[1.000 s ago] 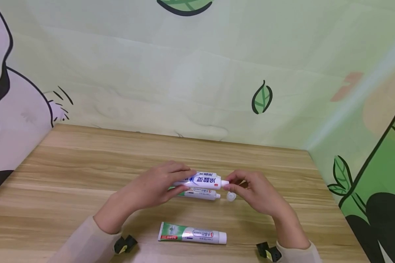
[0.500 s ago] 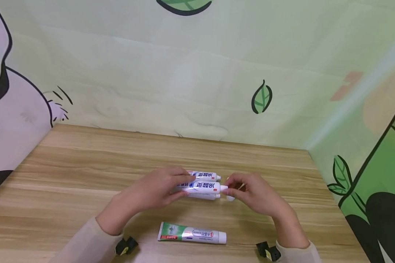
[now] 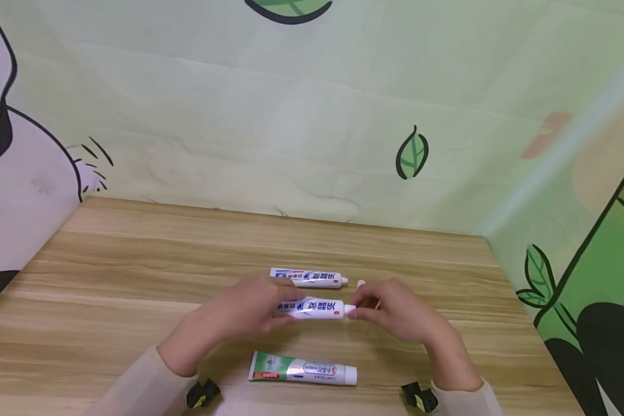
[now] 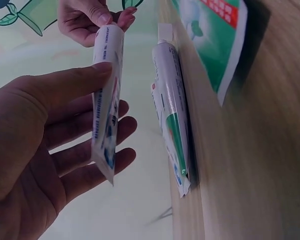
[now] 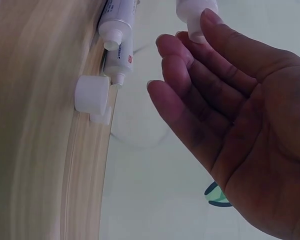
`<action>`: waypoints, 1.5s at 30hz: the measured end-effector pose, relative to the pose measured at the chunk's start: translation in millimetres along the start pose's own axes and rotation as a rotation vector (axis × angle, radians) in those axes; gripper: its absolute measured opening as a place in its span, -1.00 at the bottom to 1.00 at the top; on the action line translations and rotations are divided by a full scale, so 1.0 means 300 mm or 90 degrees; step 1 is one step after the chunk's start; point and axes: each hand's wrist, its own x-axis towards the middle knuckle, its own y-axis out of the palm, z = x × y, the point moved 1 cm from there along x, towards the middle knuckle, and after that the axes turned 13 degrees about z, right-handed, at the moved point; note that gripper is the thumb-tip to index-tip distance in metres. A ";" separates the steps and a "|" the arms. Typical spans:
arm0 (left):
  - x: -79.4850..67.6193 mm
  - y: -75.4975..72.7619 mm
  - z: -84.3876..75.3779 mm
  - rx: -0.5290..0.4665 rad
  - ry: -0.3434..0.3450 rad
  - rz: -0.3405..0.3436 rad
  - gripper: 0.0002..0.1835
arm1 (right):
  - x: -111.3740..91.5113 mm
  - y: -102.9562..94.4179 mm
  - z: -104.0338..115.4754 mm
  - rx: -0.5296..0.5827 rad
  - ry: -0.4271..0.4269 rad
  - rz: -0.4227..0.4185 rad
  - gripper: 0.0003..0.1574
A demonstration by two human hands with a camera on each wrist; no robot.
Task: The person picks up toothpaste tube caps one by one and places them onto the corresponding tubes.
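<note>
My left hand (image 3: 247, 306) grips a white-and-blue toothpaste tube (image 3: 317, 308), raised above the table with its cap end to the right. At that end my right hand (image 3: 403, 312) pinches the small white cap (image 5: 195, 26) between thumb and fingers. Farther back lies a similar white-and-blue tube (image 3: 317, 279), its nozzle bare. Beside it lies a green-and-white tube (image 4: 172, 95), also uncapped, hidden behind the held tube in the head view. A larger white cap (image 5: 91, 95) and a small one (image 5: 102, 116) rest near those nozzles.
Closer to the person lies another green-and-white toothpaste tube (image 3: 303, 368), capped and flat on the wooden table (image 3: 151, 254). A printed cloth backdrop (image 3: 291, 115) rises behind the table's far edge and along its right side.
Both hands have brought the held tube toward the person, uncovering the rear white-and-blue tube and covering the green-and-white one in the head view. The front tube stays put.
</note>
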 end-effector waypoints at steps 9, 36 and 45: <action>0.009 0.021 -0.011 -0.024 -0.040 0.050 -0.56 | 0.008 0.012 -0.005 -0.011 -0.021 0.028 -0.95; 0.046 0.084 -0.032 0.022 -0.025 0.093 -0.71 | 0.012 0.029 -0.010 -0.010 -0.002 0.090 -0.85; 0.051 0.087 -0.035 0.022 -0.020 0.088 -0.80 | 0.022 0.035 -0.016 -0.045 0.027 0.091 -0.83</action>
